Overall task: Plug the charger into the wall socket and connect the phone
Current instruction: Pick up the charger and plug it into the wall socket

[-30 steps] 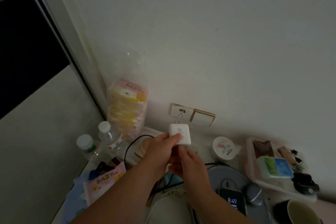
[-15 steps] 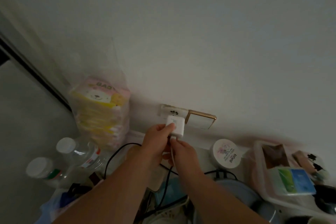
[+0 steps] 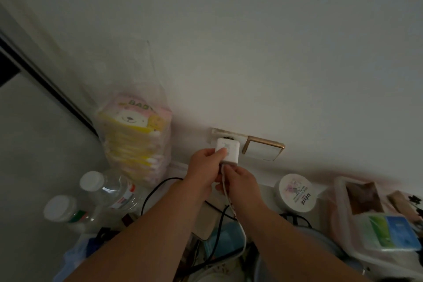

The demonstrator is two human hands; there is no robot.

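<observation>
While the left hand [image 3: 202, 167] grips the white charger [image 3: 227, 151] against the wall socket [image 3: 225, 136], the right hand [image 3: 240, 182] pinches its white cable [image 3: 238, 217] just below. A switch [image 3: 263, 150] sits beside the socket; tissue packs [image 3: 135, 137] and two bottles [image 3: 100, 192] stand at the desk's left edge.

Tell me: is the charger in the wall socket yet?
At the socket, seating unconfirmed. The charger covers the wall socket, held by the left hand; its prongs are hidden.
</observation>
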